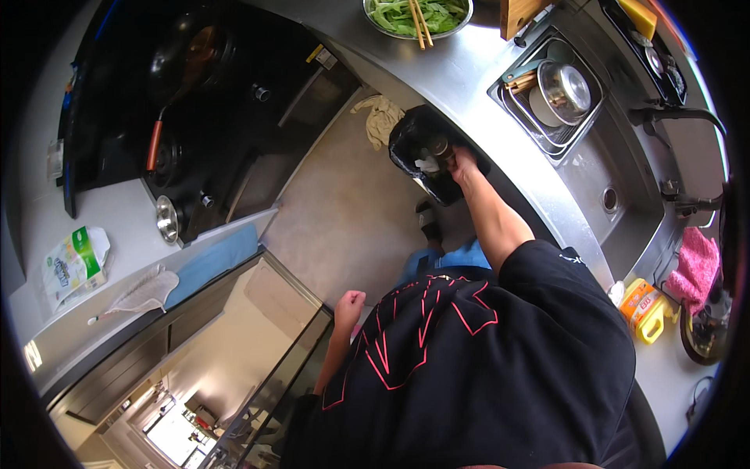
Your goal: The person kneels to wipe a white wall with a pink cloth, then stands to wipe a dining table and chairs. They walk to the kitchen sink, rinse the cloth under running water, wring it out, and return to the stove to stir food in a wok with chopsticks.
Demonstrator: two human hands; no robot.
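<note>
My right hand [464,165] reaches down into a waste bin [404,138] lined with a black plastic bag. Its fingers grip a small round cup-like container [439,145], tilted inside the bin's mouth; its exact kind is hard to make out. White crumpled waste [426,165] lies in the bin beneath it. At my left side, my left hand [350,306] hangs over the floor with curled fingers, and nothing shows in it. The bin stands on the floor against the front of the steel counter [469,76].
A beige cloth [381,120] lies on the floor behind the bin. The sink [630,234] holds a rack with a metal pot [562,94]. A bowl of leafy greens [398,17] with chopsticks sits on the counter. Left is a black stove with a wok [170,70]; a glass door [293,363] stands nearby.
</note>
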